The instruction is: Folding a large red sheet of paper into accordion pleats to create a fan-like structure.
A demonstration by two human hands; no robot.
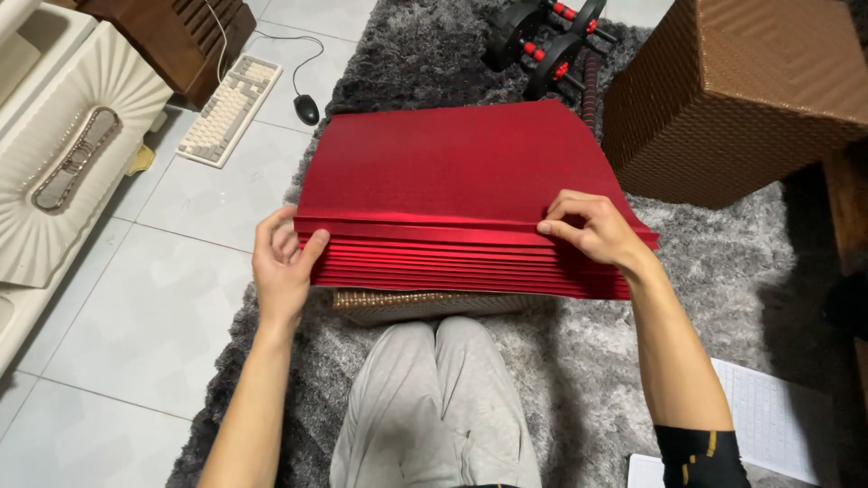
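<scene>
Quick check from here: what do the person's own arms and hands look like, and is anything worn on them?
Both hands, left hand and right hand, are bare: no gloves, rings or watch visible. The left forearm is uncovered. A black sleeve with yellow markings covers the right arm at the frame's bottom edge.

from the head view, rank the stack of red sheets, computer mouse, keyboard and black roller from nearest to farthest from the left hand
1. Stack of red sheets: touching the left hand at its left edge.
2. Computer mouse: on the tiles, above the hand.
3. Keyboard: on the tiles, upper left; too close to call with the mouse.
4. Black roller: on the rug, top right.
</scene>
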